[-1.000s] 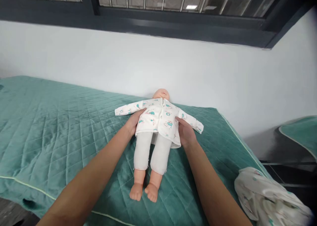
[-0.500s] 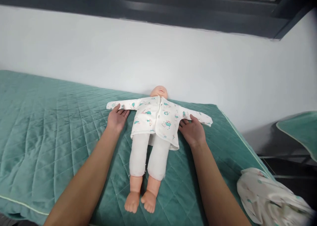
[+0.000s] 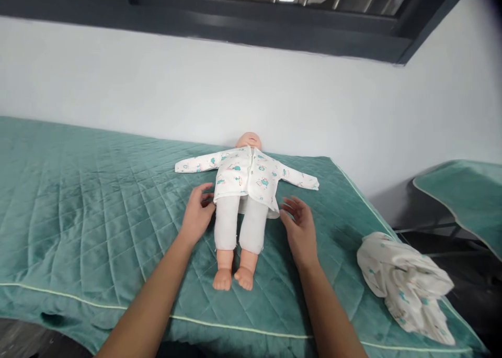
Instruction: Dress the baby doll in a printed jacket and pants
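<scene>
A baby doll [image 3: 226, 266] lies on its back on a green quilted cover, head toward the wall and bare feet toward me. It wears a white printed jacket [image 3: 245, 177] with sleeves spread out to both sides, and white leggings or cloth on its legs. My left hand [image 3: 199, 211] is beside the jacket's lower left edge, fingers apart and curved, close to the hem. On the other side my right hand [image 3: 300, 224] is at the lower right corner of the jacket, fingers apart, near or touching the hem. Neither hand visibly grips anything.
The green quilted cover [image 3: 98, 216] spreads over the bed up to the white wall [image 3: 176, 86]. A crumpled white printed cloth [image 3: 406, 284] lies at the right edge. Beyond it stands another green-covered surface [image 3: 466, 196]. A dark window frame [image 3: 235, 25] runs above.
Both hands have come off the doll's sleeves and moved down toward the jacket's hem. The view has shifted back, showing more of the bed's front edge and the crumpled cloth.
</scene>
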`<state>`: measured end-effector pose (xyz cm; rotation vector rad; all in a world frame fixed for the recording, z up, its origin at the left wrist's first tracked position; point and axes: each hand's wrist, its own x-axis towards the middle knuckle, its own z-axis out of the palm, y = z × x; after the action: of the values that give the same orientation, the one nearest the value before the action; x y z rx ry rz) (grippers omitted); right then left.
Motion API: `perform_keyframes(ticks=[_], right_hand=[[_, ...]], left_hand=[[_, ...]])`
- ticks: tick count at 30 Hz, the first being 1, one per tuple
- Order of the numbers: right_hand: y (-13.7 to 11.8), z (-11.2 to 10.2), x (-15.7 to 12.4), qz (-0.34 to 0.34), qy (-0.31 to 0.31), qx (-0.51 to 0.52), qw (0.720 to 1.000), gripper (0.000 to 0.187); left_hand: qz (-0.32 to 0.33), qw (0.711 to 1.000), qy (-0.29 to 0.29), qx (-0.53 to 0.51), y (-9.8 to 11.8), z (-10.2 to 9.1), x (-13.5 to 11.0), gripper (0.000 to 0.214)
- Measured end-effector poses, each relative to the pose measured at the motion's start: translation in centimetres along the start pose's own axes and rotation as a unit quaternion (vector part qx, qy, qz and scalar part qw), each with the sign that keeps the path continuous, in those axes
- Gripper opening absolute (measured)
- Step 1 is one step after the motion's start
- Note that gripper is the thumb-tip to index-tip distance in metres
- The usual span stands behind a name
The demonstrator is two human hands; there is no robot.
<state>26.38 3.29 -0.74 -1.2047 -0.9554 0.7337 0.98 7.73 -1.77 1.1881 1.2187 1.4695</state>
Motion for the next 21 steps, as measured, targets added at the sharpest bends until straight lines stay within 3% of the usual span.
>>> perform_keyframes(ticks=[3, 6, 9, 13, 18, 21], right_hand=[[0.1, 0.7, -0.8, -0.075, -0.042, -0.141, 0.986, 0.052], [0.4, 0.9, -0.1, -0.140, -0.068, -0.233, 0.960, 0.036], [0.7, 0.6, 0.4, -0.170, -0.050, -0.269, 0.947, 0.024], [0.3, 0.4, -0.1, -0.194, -0.019, -0.298, 0.934, 0.028], [-1.0, 1.4, -0.6, -0.300, -0.070, -0.355, 0.883, 0.041], [-1.4, 2.1, -0.2, -0.312, -0.093, -0.364, 0.873, 0.035]], left_hand=[[0.009, 0.998, -0.045, 0.033, 0.4, 0.1, -1.1, 0.055], [0.028, 0.995, -0.068, 0.064, 0.7, 0.4, -1.2, 0.056], [0.083, 0.987, -0.077, 0.110, 0.7, 0.6, -1.2, 0.049], [0.164, 0.972, -0.080, 0.147, 0.7, 0.4, -1.3, 0.042], [0.226, 0.952, -0.056, 0.199, 1.0, 0.8, -1.0, 0.030], [0.239, 0.947, -0.035, 0.214, 1.3, 1.3, -0.6, 0.025]])
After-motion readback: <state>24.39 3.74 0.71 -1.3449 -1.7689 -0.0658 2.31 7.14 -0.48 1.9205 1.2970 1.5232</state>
